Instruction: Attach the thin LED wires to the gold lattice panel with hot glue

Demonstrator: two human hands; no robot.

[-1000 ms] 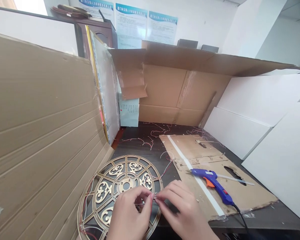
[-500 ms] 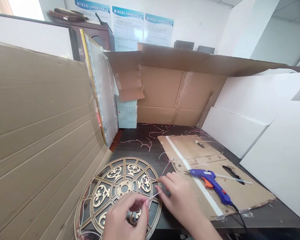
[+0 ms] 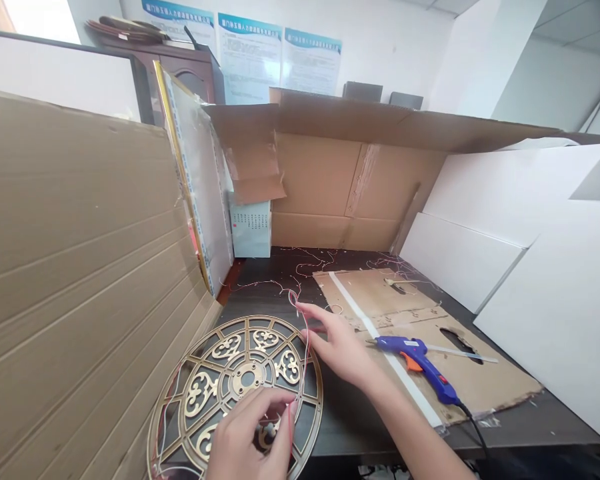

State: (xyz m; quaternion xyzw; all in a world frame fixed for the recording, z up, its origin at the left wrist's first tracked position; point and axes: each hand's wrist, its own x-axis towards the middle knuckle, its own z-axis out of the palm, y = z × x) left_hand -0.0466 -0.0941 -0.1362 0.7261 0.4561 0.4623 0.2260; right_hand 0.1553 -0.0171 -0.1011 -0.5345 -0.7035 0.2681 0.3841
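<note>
A round bronze-coloured openwork metal disc (image 3: 248, 378) with scroll ornaments lies at the near edge of the dark table. Over its lower right part, my left hand (image 3: 254, 427) pinches a thin red-and-white wire (image 3: 306, 363) between thumb and index finger. That wire runs up along the disc's right side to my right hand (image 3: 333, 339), whose fingers are curled around it at the disc's upper right rim. Past the right fingertips a small loop of the wire (image 3: 293, 297) sticks out. More wire (image 3: 164, 427) follows the disc's left rim.
A blue glue gun (image 3: 420, 363) with an orange trigger and a clear glue stick rests on a flat cardboard sheet (image 3: 360, 293). Loose wires (image 3: 315, 263) are scattered at the back. Cardboard walls (image 3: 80, 253) and white panels (image 3: 545, 293) enclose the table.
My right hand has moved up and away from my left hand, drawing the wire along the disc's right side. My left hand stays nearly in place, still pinching. The view has shifted slightly.
</note>
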